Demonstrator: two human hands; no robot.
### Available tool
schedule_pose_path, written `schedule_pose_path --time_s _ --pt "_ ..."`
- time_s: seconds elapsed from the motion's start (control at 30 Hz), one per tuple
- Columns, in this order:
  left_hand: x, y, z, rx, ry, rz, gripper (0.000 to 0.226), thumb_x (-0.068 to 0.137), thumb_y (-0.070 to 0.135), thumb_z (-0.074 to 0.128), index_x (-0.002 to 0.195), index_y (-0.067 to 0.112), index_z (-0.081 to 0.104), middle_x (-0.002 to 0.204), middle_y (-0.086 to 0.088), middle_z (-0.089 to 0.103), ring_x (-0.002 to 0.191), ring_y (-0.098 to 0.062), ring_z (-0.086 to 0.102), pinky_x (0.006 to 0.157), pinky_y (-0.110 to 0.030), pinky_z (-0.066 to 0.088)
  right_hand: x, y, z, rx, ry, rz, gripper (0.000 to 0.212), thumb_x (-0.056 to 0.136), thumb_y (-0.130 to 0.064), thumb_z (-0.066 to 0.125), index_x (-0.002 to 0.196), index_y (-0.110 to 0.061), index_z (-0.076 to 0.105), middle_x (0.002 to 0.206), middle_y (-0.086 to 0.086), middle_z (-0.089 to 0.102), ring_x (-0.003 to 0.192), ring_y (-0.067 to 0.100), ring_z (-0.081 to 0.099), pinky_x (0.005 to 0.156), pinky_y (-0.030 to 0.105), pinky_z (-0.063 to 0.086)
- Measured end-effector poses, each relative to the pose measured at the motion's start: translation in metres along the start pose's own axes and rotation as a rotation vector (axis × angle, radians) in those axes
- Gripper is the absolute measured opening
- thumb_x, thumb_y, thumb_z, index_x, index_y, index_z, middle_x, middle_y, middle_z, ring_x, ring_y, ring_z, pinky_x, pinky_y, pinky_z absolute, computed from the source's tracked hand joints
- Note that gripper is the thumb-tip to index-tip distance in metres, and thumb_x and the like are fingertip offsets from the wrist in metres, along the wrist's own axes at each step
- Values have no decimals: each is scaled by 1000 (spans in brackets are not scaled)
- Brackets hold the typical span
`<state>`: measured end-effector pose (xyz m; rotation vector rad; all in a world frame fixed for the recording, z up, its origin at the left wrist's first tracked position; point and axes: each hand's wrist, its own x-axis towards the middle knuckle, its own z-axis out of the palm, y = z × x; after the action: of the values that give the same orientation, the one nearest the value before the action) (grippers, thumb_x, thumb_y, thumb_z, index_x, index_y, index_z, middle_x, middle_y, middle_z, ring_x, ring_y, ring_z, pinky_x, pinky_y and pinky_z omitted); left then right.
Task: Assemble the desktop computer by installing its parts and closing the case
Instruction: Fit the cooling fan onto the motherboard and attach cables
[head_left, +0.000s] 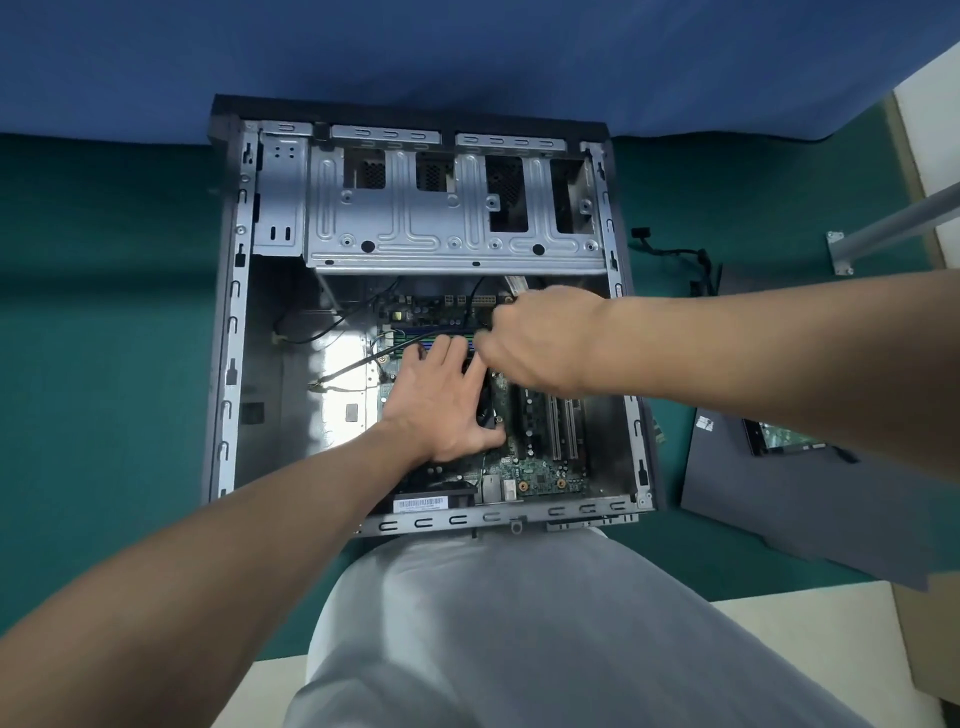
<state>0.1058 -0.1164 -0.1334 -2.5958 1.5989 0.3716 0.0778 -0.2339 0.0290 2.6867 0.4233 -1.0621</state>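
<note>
Lying open on the green table (104, 312), the computer case (228, 364) filled the middle of the view, its side panel (805, 509) off and resting flat on the table at about 4 o'clock. Inside the case, the metal drive cage (441, 228) sat toward 12 o'clock and the motherboard (540, 473) toward 6 o'clock, with its expansion slots (558, 431) running along the 3 o'clock side.

The left hand (441, 400) reached in from 7 o'clock and lay palm down near the centre of the board. Its fingers were straight and spread, the fingertips by the memory slots (415, 338) and the thumb stretched toward 5 o'clock.

The right hand (540, 338) came in from 3 o'clock and hovered just beside the left fingertips. Its fingers curled downward over the memory slots, but the back of the hand hid the tips, so I could not tell whether they pinched anything.

A thin black cable (363, 358) crossed the case floor toward 9 o'clock from under the left fingers. Loose black wiring (696, 257) lay on the table outside the case at 2 o'clock.
</note>
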Motion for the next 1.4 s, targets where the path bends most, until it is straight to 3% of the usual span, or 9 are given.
schedule_pose_path --time_s 0.27,0.43,0.53,0.67,0.8,0.93,1.07,1.27,1.4 --pt "-1 0 -1 -13 18 9 88 64 81 27 117 13 43 108 -9 43 100 -26 39 82 -47 33 -3 10 14 -136 130 -113 21 95 -13 40 82 -8 55 77 10 55 66 28 54 48 30 33" --pt "-1 -1 -2 -10 9 15 90 64 82 26 124 15 31 115 -10 42 105 -26 39 85 -48 34 11 10 14 716 -14 499 28 93 -10 47 66 -11 39 68 4 36 57 20 45 43 25 34" --pt "-1 -1 -3 -7 -1 20 91 65 83 25 126 15 29 117 -10 41 106 -26 38 86 -48 34 11 15 10 883 -77 510 23 96 -9 46 73 -9 48 69 5 47 55 15 45 42 22 37" --pt "-2 -1 -3 -3 7 15 90 65 83 25 124 15 29 117 -10 42 107 -27 38 86 -48 34 1 9 3 381 -161 306 29 96 -8 47 124 1 46 88 11 52 62 18 48 46 25 36" --pt "-2 0 -3 3 10 13 87 65 82 25 120 15 31 114 -10 42 105 -26 37 85 -47 34 -11 12 11 -249 113 -95 20 97 -11 40 104 -10 59 98 11 62 77 29 62 53 34 35" --pt "-2 0 -2 -8 26 19 84 64 82 25 116 16 24 113 -10 42 104 -26 38 83 -47 34 -12 17 20 -329 123 -165 24 98 -15 35 94 -9 58 90 8 61 67 26 50 52 32 28" --pt "-1 0 -2 -5 30 11 90 64 82 26 122 15 33 112 -9 43 103 -27 39 83 -47 33 -3 11 17 154 103 106 27 88 -9 48 63 -10 38 64 7 41 55 21 42 51 31 33" --pt "-1 1 -1 9 22 3 97 63 84 25 130 15 32 115 -10 43 106 -27 39 83 -47 34 17 19 4 1219 -204 594 30 96 -1 39 67 -7 38 64 6 38 38 14 39 24 17 27" --pt "-1 0 -1 4 21 3 93 63 83 24 126 15 34 114 -10 43 105 -27 39 84 -47 34 15 8 -4 814 -223 467 19 95 0 40 80 -4 52 71 9 49 47 14 41 30 16 30"
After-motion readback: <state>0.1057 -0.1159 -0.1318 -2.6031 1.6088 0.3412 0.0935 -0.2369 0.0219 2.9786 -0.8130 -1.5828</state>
